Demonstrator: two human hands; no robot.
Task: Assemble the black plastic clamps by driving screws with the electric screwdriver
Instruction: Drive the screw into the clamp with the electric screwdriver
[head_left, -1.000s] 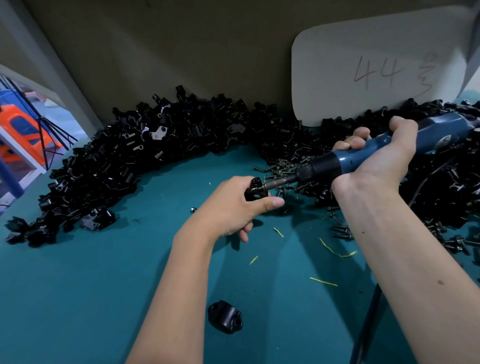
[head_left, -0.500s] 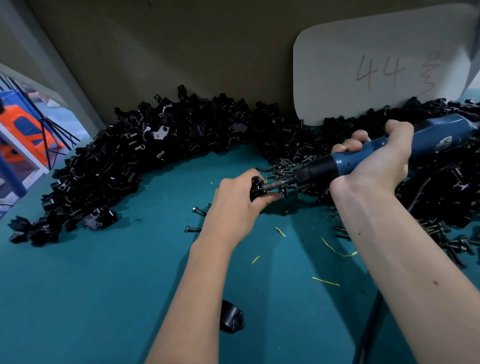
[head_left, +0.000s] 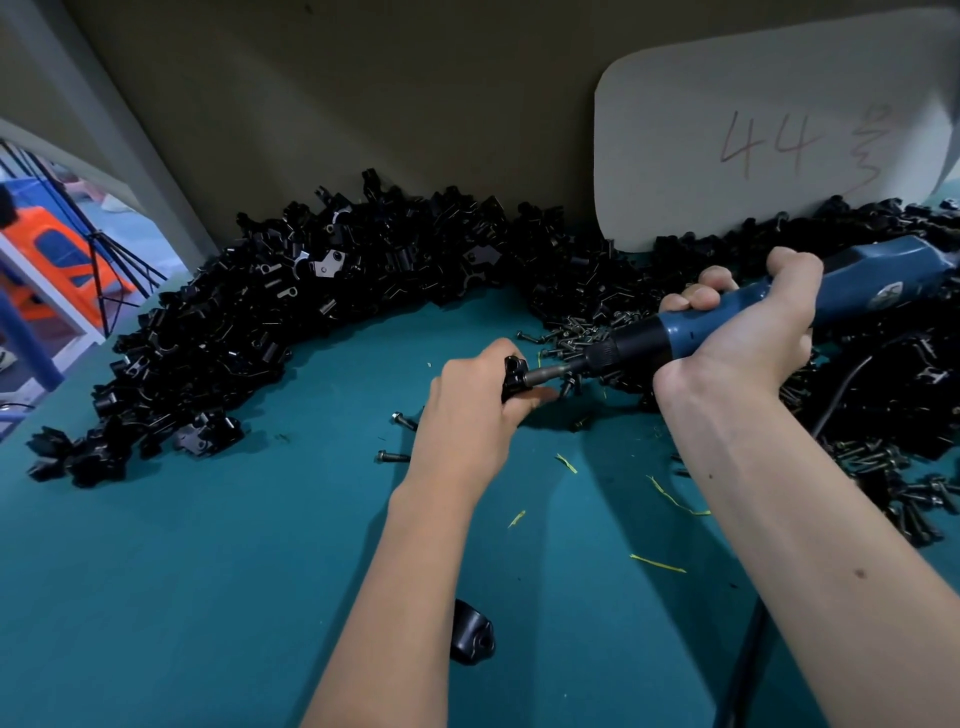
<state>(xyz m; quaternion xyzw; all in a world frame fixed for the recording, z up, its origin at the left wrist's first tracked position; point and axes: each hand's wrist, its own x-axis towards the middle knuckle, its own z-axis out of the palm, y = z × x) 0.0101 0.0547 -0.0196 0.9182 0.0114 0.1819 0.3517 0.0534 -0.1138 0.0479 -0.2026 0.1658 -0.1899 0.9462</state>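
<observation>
Leftmost, a heap of black clamp parts (head_left: 249, 332) is lying along the teal tabletop (head_left: 156, 571). Centrally, the left hand (head_left: 467, 415) is gripping a black clamp (head_left: 511, 376) with curled fingers just above the tabletop. Rightward, the right hand (head_left: 748, 332) is wrapping its fingers around the electric screwdriver (head_left: 727, 317), whose bit is meeting the clamp.

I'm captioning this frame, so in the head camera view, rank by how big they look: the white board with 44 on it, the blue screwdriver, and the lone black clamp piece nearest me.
1. white board
2. blue screwdriver, partly hidden by the right hand
3. lone black clamp piece, though nearest the camera
</observation>
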